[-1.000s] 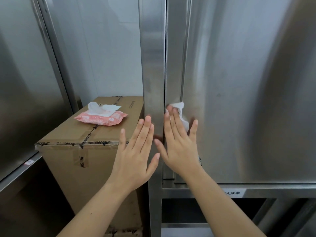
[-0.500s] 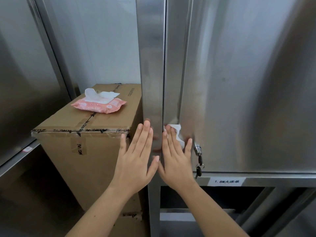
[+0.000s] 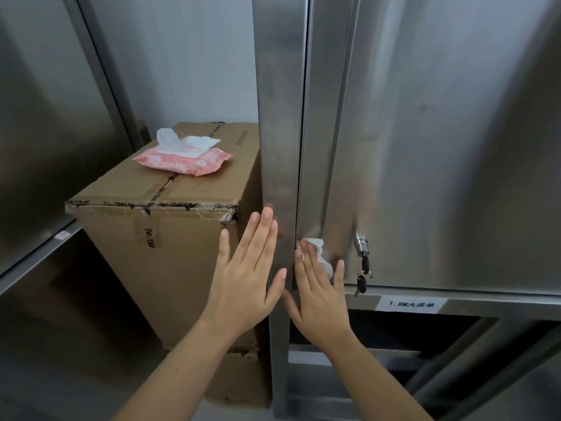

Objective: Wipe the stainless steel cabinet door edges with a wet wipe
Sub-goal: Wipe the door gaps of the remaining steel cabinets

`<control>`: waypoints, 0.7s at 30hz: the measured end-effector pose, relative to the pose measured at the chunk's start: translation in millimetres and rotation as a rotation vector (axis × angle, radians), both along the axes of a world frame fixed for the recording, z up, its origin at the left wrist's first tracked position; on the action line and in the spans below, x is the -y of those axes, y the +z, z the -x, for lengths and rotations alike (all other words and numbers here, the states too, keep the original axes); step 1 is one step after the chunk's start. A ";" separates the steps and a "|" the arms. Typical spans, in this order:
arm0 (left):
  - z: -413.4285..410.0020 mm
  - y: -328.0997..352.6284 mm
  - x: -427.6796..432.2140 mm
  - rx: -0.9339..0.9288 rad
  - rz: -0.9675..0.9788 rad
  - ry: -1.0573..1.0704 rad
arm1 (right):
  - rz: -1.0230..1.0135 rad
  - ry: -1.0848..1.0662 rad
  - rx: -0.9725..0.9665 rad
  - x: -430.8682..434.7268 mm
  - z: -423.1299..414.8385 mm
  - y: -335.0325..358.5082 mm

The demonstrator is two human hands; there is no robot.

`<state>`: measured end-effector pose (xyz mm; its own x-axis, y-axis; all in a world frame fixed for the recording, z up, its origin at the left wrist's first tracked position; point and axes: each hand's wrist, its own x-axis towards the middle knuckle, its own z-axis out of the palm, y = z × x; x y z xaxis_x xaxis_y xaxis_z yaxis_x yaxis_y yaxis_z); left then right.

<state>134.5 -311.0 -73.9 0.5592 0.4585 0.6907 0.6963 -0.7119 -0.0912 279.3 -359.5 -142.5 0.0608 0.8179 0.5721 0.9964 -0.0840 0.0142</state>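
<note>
The stainless steel cabinet door point(image 3: 440, 153) fills the right of the view, its left edge strip running down beside the steel frame post point(image 3: 280, 123). My right hand point(image 3: 318, 294) lies flat with straight fingers and presses a white wet wipe point(image 3: 318, 249) against the door's left edge near its bottom corner. The wipe shows above and between the fingers. My left hand point(image 3: 246, 278) is flat too, fingers straight, resting against the frame post just left of the right hand.
A lock with hanging keys point(image 3: 362, 262) sits on the door right of the wipe. A taped cardboard box point(image 3: 164, 238) stands left of the post with a pink wet-wipe pack point(image 3: 185, 158) on top. A labelled steel rail point(image 3: 485, 302) runs below the door.
My right hand slid the wipe down the door edge toward the bottom corner. My left hand stayed on the post beside it. The view tilted down, so the lock and keys came into sight.
</note>
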 end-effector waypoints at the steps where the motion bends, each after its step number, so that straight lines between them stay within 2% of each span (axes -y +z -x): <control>1: -0.1 -1.4 0.5 -0.004 0.003 0.004 | -0.008 0.002 -0.009 -0.4 -0.1 0.7; 8: -4.7 -3.9 4.6 0.018 0.022 0.022 | -0.074 0.030 -0.063 -7.6 2.2 18.3; 18: -6.7 -17.8 18.7 -0.037 0.084 0.105 | 0.152 0.023 -0.076 15.7 4.8 -16.1; 21: -6.4 -22.8 23.1 -0.068 0.118 0.143 | 0.130 0.064 -0.067 20.9 3.4 -24.0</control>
<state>140.9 -334.1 -96.7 0.5261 0.6125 0.5900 0.7864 -0.6144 -0.0635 275.9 -380.4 -166.5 0.0406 0.8885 0.4572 0.9987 -0.0220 -0.0459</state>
